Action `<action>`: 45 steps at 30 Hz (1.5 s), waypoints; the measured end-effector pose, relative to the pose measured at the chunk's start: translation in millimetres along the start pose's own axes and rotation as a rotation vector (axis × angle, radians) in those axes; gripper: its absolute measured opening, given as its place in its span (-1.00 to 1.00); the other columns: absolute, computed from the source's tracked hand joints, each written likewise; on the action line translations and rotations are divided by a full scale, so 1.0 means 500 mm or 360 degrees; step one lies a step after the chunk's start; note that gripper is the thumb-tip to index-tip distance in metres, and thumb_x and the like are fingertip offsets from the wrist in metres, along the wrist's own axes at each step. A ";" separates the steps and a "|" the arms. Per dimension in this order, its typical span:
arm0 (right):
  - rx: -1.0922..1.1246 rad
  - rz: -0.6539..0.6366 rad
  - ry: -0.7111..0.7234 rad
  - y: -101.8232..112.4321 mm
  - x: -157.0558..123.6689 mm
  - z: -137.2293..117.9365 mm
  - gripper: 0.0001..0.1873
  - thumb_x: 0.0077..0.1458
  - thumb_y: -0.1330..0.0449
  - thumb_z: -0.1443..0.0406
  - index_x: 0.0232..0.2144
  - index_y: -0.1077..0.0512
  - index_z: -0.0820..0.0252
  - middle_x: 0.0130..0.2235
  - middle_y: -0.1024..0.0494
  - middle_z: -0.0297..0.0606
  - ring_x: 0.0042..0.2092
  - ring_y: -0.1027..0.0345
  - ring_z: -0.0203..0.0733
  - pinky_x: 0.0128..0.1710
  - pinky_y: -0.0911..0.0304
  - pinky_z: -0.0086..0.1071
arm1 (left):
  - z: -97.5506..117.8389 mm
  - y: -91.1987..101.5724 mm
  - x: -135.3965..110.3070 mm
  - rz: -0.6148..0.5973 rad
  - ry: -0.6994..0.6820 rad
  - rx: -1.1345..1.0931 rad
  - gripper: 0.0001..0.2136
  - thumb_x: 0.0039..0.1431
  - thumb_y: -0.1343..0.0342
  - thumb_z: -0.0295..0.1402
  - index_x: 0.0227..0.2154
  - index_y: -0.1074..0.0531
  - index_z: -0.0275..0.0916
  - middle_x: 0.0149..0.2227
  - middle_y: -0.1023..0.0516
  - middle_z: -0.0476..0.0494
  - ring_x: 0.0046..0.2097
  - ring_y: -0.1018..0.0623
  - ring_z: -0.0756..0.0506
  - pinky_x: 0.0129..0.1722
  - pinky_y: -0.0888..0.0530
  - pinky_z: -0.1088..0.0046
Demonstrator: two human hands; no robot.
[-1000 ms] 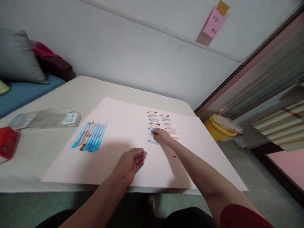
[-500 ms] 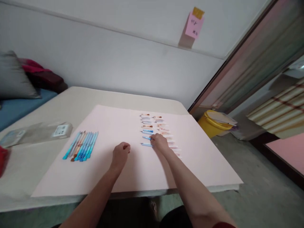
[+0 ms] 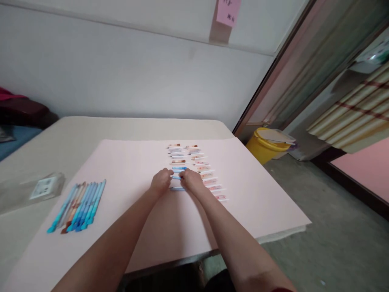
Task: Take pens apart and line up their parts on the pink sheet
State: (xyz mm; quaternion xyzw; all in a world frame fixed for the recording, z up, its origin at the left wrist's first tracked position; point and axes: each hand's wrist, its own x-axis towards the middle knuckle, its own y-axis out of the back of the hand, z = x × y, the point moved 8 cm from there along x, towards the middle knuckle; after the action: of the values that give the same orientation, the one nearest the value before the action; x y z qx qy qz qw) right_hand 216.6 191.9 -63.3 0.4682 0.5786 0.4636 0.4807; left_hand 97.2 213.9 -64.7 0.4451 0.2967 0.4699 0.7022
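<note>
Two rows of small pen parts (image 3: 194, 168) lie across the middle of a large pink sheet (image 3: 127, 162) on the table. My left hand (image 3: 161, 182) and my right hand (image 3: 191, 181) meet at the near end of the left row. Both have their fingers pinched on a small blue pen piece (image 3: 175, 177) between them. Another blue piece (image 3: 176, 189) lies just below the hands. A bundle of whole blue and brown pens (image 3: 77, 207) lies side by side at the sheet's left.
A clear plastic packet with a white label (image 3: 42, 187) sits on the beige table (image 3: 79, 129) to the left. A yellow bucket with a lid (image 3: 263, 147) stands on the floor at the right, beside a sliding door. Pillows lie at the far left.
My left hand has closed and moved right from the sheet's front to join the right hand at the blue piece. The view has shifted to the right.
</note>
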 end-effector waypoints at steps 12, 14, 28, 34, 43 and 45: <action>0.0030 -0.0016 0.0075 0.000 0.011 -0.018 -0.74 0.04 -0.02 0.38 -0.24 -0.44 0.11 -0.21 -0.46 -0.16 -0.18 -0.36 -0.13 -0.28 -0.17 -0.37 | -0.003 -0.014 -0.004 -0.0004 0.0086 0.0010 -0.79 0.02 0.10 -0.59 -0.31 -0.37 -0.29 -0.29 -0.41 -0.25 -0.18 -0.44 -0.16 -0.15 -0.30 0.33; 0.0055 -0.0019 0.0065 0.001 0.012 -0.017 -0.73 0.02 -0.02 0.39 -0.26 -0.45 0.12 -0.22 -0.47 -0.15 -0.19 -0.36 -0.12 -0.29 -0.16 -0.37 | -0.013 -0.008 -0.002 0.0043 0.0149 -0.0101 -0.81 -0.02 0.06 -0.59 -0.36 -0.39 -0.29 -0.33 -0.42 -0.23 -0.21 -0.44 -0.16 -0.17 -0.30 0.31; 0.0472 0.0072 0.0033 0.009 0.032 -0.019 -0.83 -0.06 -0.11 0.31 -0.38 -0.49 0.13 -0.36 -0.52 -0.30 -0.37 -0.28 -0.29 -0.47 0.03 -0.48 | -0.110 -0.003 0.006 0.0328 0.0367 -0.1738 -0.75 -0.14 -0.15 -0.29 -0.39 -0.46 -0.37 -0.44 -0.51 -0.18 -0.40 -0.49 -0.03 -0.33 -0.43 0.39; 0.0639 0.0147 0.0042 0.003 0.041 -0.015 -0.87 -0.08 -0.12 0.30 -0.45 -0.47 0.15 -0.44 -0.49 -0.35 -0.42 -0.24 -0.32 -0.49 0.05 -0.50 | -0.119 -0.016 0.015 0.0409 0.0356 -0.1973 -0.77 -0.22 -0.23 -0.34 -0.44 -0.48 -0.35 -0.51 -0.48 -0.10 -0.46 -0.45 0.01 -0.37 -0.42 0.41; 0.0747 0.0190 0.0048 0.002 0.045 -0.013 -0.89 -0.10 -0.12 0.32 -0.49 -0.45 0.19 -0.51 -0.44 -0.38 -0.46 -0.19 -0.35 -0.52 0.05 -0.52 | -0.096 0.010 0.011 0.0419 0.0260 -0.1851 -0.83 -0.19 -0.18 -0.41 -0.46 -0.52 -0.34 -0.62 -0.41 -0.01 -0.53 -0.36 0.05 -0.47 -0.32 0.50; 0.0748 0.0190 0.0060 0.004 0.042 -0.014 -0.87 -0.08 -0.10 0.32 -0.47 -0.44 0.20 -0.50 -0.44 -0.38 -0.45 -0.20 -0.35 -0.51 0.04 -0.53 | -0.085 0.024 0.012 0.0399 0.0232 -0.1800 -0.82 -0.18 -0.17 -0.39 -0.44 -0.53 -0.34 -0.58 -0.44 -0.04 -0.50 -0.39 0.03 -0.44 -0.35 0.49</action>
State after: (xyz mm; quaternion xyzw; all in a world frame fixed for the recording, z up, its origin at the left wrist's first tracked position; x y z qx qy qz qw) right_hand 208.0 212.6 -63.0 0.5919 0.6507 0.3524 0.3195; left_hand 59.3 235.9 -71.9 -0.0007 -0.0077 0.6642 0.7476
